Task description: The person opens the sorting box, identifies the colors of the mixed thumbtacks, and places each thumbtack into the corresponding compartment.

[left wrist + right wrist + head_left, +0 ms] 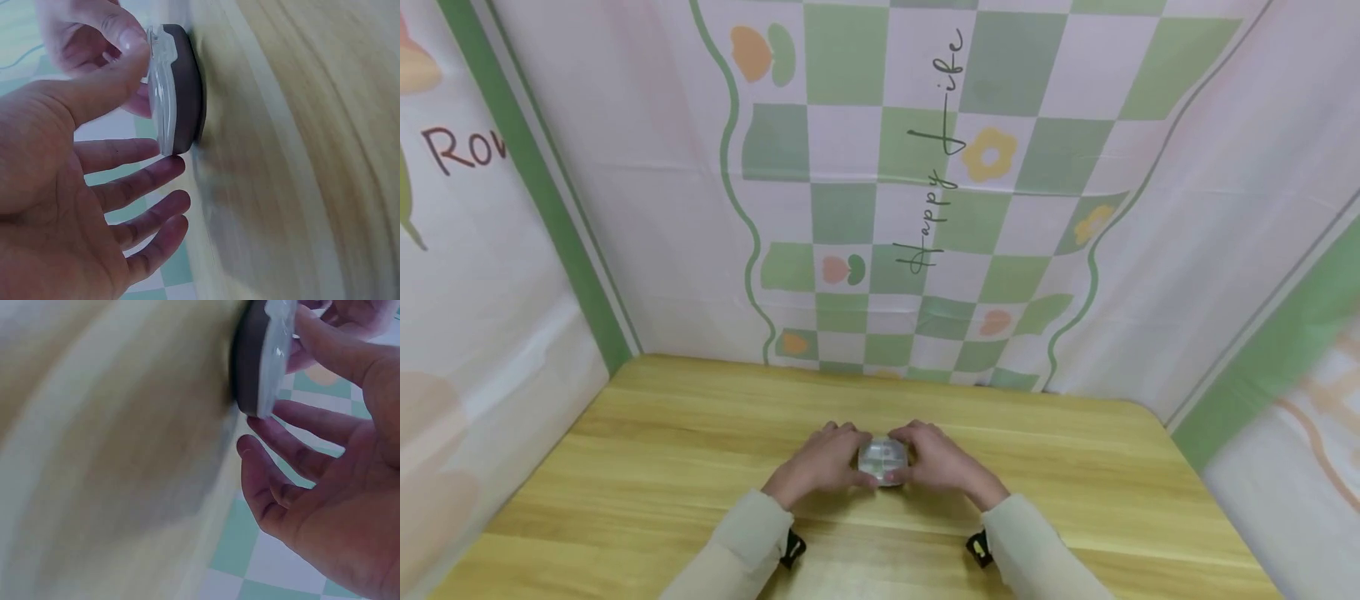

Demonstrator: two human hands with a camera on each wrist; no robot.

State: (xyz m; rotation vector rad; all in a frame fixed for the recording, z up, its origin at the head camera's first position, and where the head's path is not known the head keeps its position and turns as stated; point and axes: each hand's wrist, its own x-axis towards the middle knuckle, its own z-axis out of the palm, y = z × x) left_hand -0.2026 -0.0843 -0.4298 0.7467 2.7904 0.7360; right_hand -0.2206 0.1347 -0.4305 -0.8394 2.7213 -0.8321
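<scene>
Near the front middle of the tabletop [647, 467], the left hand [820, 461] and the right hand [942, 458] meet around a small box [883, 461] with a clear lid and a dark base, the left at its 9 o'clock side, the right at its 3 o'clock side. Each thumb presses on the lid's edge while the other fingers [134, 187] spread loosely beside the base, so this looks like the step of getting a purchase on the lid. The next move probably calls for steadying the base against the tabletop and working the lid evenly from both sides.
</scene>
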